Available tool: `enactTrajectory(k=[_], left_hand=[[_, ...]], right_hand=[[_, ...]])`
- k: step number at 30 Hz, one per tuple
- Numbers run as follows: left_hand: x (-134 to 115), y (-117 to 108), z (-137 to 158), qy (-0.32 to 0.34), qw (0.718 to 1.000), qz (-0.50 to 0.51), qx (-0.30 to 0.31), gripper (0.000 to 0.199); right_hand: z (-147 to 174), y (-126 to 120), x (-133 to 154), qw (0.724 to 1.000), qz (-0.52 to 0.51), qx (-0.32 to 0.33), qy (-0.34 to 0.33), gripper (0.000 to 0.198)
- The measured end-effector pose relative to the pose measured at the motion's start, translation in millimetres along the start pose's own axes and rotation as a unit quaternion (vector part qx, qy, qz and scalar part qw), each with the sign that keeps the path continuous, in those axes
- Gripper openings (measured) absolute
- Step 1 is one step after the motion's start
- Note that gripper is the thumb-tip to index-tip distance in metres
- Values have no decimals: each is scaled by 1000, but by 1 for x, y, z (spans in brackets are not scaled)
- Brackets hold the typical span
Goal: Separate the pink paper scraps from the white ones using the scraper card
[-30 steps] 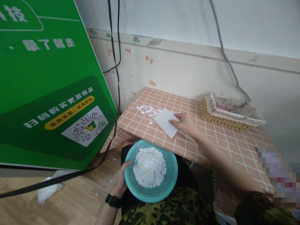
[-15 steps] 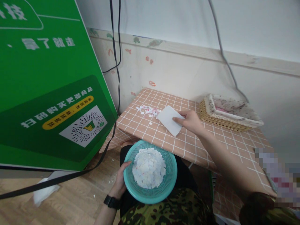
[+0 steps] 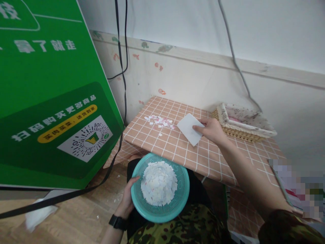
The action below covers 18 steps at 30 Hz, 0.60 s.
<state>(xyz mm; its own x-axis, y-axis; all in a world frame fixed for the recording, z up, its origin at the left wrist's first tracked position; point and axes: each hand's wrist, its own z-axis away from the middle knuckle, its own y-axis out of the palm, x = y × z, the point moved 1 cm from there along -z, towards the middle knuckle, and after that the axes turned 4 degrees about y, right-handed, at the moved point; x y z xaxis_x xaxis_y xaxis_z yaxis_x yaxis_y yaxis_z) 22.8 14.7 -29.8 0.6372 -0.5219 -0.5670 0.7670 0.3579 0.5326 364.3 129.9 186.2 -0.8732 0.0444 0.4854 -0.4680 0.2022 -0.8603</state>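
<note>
My left hand (image 3: 128, 194) grips the left rim of a round turquoise plastic basket (image 3: 183, 200) that rests on my lap, below the table's front edge. Inside the basket lies a mound of small white paper scraps (image 3: 159, 183), with a few pinkish bits among them. Above the table, my right hand (image 3: 212, 130) pinches a white card (image 3: 190, 128) between thumb and fingers, tilted over the cloth. To the card's left, a loose patch of white and pink paper scraps (image 3: 159, 121) is spread on the tabletop, apart from the card.
A brown checked cloth covers the table (image 3: 175, 145). A lined wicker basket (image 3: 241, 125) stands at its back right, against the wall. On the left rises a green printed panel (image 3: 58, 74) with a black strap (image 3: 101, 184) hanging before it. White plastic (image 3: 40, 215) lies on the floor.
The card in my right hand has moved right, away from the scraps, which it previously touched or overlapped. My left hand still holds the turquoise basket. The whole view has shifted slightly.
</note>
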Motion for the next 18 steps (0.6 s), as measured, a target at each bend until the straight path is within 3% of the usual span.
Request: enactTrajectory(k=[4, 7, 18], left_hand=[[2, -4, -3, 15, 1000, -4, 3, 22], [3, -5, -2, 13, 1000, -6, 5, 20], [1, -1, 0, 10, 1000, -7, -3, 21]], right_hand=[[4, 12, 10, 1000, 3, -23, 1, 31], [6, 17, 17, 1000, -3, 6, -3, 27], [2, 12, 18, 1000, 23, 9, 13, 26]])
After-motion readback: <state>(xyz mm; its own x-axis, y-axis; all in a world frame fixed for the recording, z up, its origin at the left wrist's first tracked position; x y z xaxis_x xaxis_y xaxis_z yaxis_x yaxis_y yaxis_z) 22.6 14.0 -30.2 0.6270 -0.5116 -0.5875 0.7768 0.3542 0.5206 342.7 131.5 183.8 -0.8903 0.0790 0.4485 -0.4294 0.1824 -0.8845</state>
